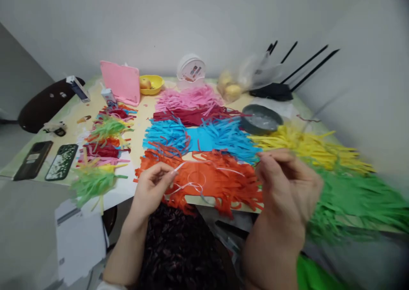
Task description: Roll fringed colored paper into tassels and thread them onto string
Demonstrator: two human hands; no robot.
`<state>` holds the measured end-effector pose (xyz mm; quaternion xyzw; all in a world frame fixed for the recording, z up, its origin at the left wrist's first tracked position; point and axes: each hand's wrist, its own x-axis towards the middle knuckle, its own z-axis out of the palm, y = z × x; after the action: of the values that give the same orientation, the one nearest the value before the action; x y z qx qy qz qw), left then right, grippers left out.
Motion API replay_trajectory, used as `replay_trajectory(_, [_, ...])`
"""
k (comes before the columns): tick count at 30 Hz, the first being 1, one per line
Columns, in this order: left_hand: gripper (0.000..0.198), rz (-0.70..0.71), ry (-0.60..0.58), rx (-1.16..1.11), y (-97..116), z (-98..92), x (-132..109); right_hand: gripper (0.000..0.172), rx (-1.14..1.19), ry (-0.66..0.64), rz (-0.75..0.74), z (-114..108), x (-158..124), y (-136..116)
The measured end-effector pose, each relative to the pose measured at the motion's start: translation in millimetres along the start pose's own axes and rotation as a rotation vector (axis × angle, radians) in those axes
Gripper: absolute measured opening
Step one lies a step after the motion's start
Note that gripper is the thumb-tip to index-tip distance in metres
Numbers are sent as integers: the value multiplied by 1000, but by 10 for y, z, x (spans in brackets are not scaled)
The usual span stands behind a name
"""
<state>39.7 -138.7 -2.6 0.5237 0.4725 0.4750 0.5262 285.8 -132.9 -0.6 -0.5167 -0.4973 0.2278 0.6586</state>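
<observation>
My left hand (155, 188) pinches a thin white ribbon (230, 170) between thumb and fingertips at the left edge of the orange fringed paper (204, 177). The ribbon crosses above that paper, with a loose loop hanging near its middle. My right hand (284, 183), partly blurred, is closed at the right end of the orange paper; what its fingers grip is too small to make out. Behind the orange paper lies blue fringed paper (200, 139), then dark red (204, 116) and pink (188, 98) strips.
Yellow (303, 147) and green fringed paper (358, 196) lie at right. A dark bowl (260, 119), bag of yellow items (230, 90), yellow bowl (156, 85) and pink stand (121, 83) are farther back. Multicoloured tassels (110, 130) and two phones (61, 162) lie at left.
</observation>
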Motion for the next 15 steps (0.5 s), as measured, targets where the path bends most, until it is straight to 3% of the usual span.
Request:
replay_trajectory(4, [23,45,16,-60,-92,198,50,6,125,-463,207,400,-196,-112])
replay_trajectory(6, [23,40,-15,-83,-128,230,73,8,135,-511,231,575,-264,-77])
replay_trajectory(10, [30,-129,-117,-245,-227,185,81,9,176,-496,181,725,-306,77])
replay_trajectory(13, [33,-171,-113,-328,-311,124,62,23,211,-701,289,705,-281,166])
replay_trajectory(15, [32,-177,-99,-322,-344,93,49,20,158,-827,312,677,-252,201])
